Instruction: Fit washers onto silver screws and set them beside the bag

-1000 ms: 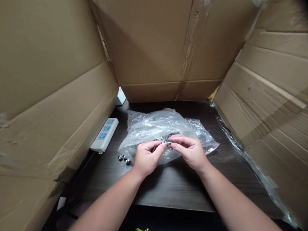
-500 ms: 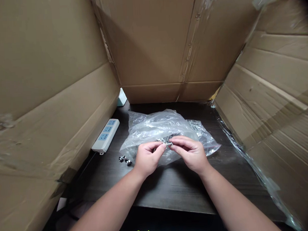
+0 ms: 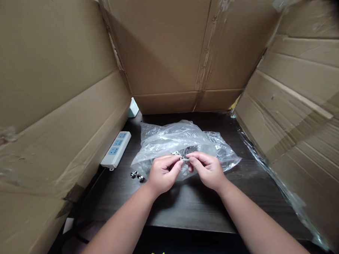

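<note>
A short, silvery bolt (image 3: 184, 159) lies sideways between my hands, over the front of the plastic bag. My left hand (image 3: 163, 175) is closed, pinching the bolt's left end with thumb and forefinger. From the other side, the thumb and fingers of my right hand (image 3: 207, 171) close on its right end. Behind them spreads a crumpled clear plastic bag (image 3: 172, 136), with small metal pieces partly showing at its opening. Several small shiny metal parts (image 3: 137, 176) rest on the table just left of my left hand. Fine detail on the bolt is too small to make out.
A white power strip (image 3: 116, 150) lies along the left side of the dark table (image 3: 190, 212). Cardboard walls (image 3: 166, 48) stand at the back and on both sides. A pale box (image 3: 133, 108) sits in the back left corner.
The fingers of my right hand have shifted slightly on the bolt, with one fingertip now showing below the thumb. Both hands keep their pinch; the bag and loose parts stay put.
</note>
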`<state>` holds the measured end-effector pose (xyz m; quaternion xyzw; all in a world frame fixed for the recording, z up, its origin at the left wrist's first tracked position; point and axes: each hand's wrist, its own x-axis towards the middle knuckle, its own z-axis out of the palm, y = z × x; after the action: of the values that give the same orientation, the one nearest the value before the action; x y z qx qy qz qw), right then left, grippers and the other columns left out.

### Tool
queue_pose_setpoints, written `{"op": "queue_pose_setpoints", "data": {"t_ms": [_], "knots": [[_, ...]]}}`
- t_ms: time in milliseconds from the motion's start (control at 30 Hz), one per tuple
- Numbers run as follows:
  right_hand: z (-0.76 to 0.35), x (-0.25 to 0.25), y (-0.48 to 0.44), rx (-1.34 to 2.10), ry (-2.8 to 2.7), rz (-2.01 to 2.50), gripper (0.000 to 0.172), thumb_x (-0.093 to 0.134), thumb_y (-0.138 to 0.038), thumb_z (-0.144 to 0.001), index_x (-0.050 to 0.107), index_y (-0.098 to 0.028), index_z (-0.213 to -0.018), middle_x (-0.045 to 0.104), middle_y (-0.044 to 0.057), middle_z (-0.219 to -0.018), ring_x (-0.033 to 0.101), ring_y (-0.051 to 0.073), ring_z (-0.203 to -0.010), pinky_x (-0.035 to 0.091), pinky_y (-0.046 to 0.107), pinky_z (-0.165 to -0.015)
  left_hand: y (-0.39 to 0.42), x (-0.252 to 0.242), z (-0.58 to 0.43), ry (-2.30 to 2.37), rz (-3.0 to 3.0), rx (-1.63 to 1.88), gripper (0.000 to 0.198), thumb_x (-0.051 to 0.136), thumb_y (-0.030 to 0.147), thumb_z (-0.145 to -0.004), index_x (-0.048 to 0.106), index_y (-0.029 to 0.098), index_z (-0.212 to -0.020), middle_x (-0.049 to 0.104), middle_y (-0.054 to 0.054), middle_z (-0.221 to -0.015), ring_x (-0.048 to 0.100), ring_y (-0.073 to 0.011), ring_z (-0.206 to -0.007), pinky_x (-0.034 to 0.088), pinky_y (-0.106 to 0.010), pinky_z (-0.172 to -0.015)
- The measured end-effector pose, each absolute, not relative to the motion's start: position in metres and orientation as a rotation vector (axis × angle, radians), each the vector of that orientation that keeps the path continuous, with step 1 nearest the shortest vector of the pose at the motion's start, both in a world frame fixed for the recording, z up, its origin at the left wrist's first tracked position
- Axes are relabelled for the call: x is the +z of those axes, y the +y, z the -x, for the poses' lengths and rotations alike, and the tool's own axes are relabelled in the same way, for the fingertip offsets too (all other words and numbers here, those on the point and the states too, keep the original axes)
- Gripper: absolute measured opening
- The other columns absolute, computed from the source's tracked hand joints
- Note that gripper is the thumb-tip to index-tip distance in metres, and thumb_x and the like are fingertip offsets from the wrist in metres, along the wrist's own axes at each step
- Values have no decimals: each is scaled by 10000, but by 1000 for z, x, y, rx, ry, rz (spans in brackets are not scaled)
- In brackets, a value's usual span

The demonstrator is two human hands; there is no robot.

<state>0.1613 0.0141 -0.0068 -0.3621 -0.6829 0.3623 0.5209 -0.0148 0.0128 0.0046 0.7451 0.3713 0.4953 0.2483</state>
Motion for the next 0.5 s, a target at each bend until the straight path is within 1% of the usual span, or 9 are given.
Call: {"op": "queue_pose_setpoints", "data": {"t_ms": [133, 233, 300, 367, 400, 500], "knots": [[-157, -8, 12, 1192, -1395, 907, 238, 544, -368, -895, 645, -167, -972, 602, -3, -629, 562, 100, -478, 486, 238, -484, 12, 5, 14, 967, -2114, 1349, 146, 592, 209, -840, 727, 167, -800, 674, -49, -698, 608, -144, -617, 483, -253, -592], [-155, -7, 12, 1319, -1308, 929, 305, 534, -435, -891, 616, -158, -990, 575, -27, -563, 508, 76, -389, 412, 193, -390, 11, 2, 13, 976, -2105, 1348, 146, 589, 210, -843, 726, 169, -817, 680, -55, -720, 615, -153, -643, 486, -261, -608], [-156, -6, 14, 1390, -1270, 945, 365, 487, -488, -901, 594, -156, -1010, 561, -32, -537, 497, 81, -361, 386, 187, -351, 11, 0, 12, 1010, -2067, 1355, 148, 589, 216, -844, 726, 167, -815, 677, -54, -720, 608, -152, -646, 482, -263, -609], [-157, -5, 15, 1426, -1247, 928, 399, 447, -514, -911, 577, -161, -1045, 576, -20, -579, 538, 97, -400, 425, 203, -371, 11, -1, 12, 1045, -1992, 1362, 156, 588, 228, -847, 724, 163, -806, 662, -42, -691, 589, -142, -627, 472, -258, -599], [-158, -5, 15, 1422, -1250, 902, 391, 457, -506, -909, 573, -168, -1067, 593, -8, -628, 571, 105, -449, 466, 218, -412, 11, -2, 11, 1056, -1934, 1367, 162, 587, 238, -848, 724, 161, -805, 649, -33, -668, 576, -134, -609, 466, -253, -589], [-160, -3, 15, 1382, -1312, 793, 327, 618, -397, -841, 595, -202, -1102, 634, 19, -812, 640, 127, -636, 551, 274, -600, 12, -3, 11, 1050, -1726, 1362, 183, 586, 274, -851, 723, 155, -828, 631, -15, -633, 553, -118, -569, 458, -240, -559]]}}
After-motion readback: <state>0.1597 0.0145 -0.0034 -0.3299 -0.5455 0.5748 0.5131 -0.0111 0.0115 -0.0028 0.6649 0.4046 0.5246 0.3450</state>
